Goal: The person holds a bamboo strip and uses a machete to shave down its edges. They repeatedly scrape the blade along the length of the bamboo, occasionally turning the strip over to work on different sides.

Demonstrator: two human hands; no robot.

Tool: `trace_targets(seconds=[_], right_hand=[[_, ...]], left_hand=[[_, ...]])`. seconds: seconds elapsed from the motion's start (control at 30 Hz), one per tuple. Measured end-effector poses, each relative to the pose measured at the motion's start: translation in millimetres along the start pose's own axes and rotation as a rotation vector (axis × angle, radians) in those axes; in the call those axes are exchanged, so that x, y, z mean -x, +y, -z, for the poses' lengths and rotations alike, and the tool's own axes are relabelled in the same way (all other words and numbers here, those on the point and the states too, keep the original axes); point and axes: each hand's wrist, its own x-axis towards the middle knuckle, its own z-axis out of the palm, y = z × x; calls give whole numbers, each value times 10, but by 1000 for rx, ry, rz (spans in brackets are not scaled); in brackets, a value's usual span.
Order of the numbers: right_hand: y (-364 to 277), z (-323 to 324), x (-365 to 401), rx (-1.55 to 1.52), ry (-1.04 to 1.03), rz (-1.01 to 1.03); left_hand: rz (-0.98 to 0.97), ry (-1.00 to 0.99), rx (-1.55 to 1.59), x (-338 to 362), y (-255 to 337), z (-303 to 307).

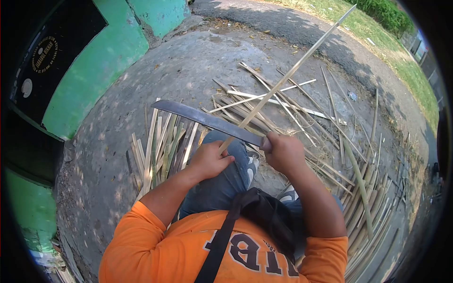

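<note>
My right hand (287, 153) is closed round the handle of a long machete (203, 119), whose dark blade points left across the front of my knees. My left hand (209, 160) grips the lower end of a long thin bamboo strip (284, 79), which slants up and away to the right. The blade crosses the strip just above my left hand. The strip's lowest end is hidden by my left hand.
Cut strips (163, 141) lie left of my legs, and more are scattered ahead. A large pile of bamboo pieces (365, 212) is at the right. A green wall (99, 66) with a black panel stands at the left. Grass (410, 70) borders the path.
</note>
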Motion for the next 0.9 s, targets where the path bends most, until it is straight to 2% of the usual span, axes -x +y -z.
trace_targets(seconds=[0.13,0.63,0.9], right_hand=[[89,110,-47,64,121,18],[288,120,-96,121,158,18],[376,147,-94,121,186,38]], left_hand=[[-39,33,24,32,-48,-39],[-92,84,14,38,-64,-80],[-74,44,18,29,-79,-61]])
